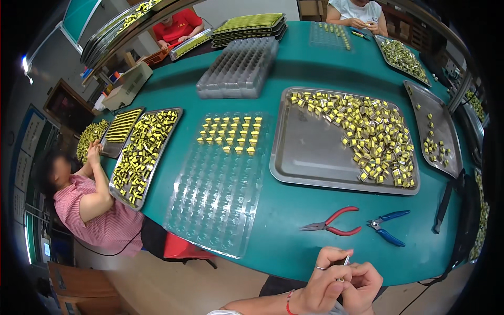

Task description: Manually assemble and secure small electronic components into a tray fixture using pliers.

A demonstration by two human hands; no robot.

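Note:
At the front edge of the table my left hand, with a ring and a red bracelet, and my right hand meet with fingertips pinched together. A small shiny metal-edged part sticks up from my left fingers; the rest of it is hidden. What the right fingers pinch is covered. Just beyond lie red-handled long-nose pliers and blue-handled cutters. Farther off stands a metal tray with many small yellow-and-silver components. Left of it, a clear plastic blister tray carries rows of yellow components at its far end.
A stack of grey plastic trays stands farther back. Another component-filled metal tray lies beside a person in a checked shirt at left. A sparsely filled tray is at right. Two more people sit across the green table.

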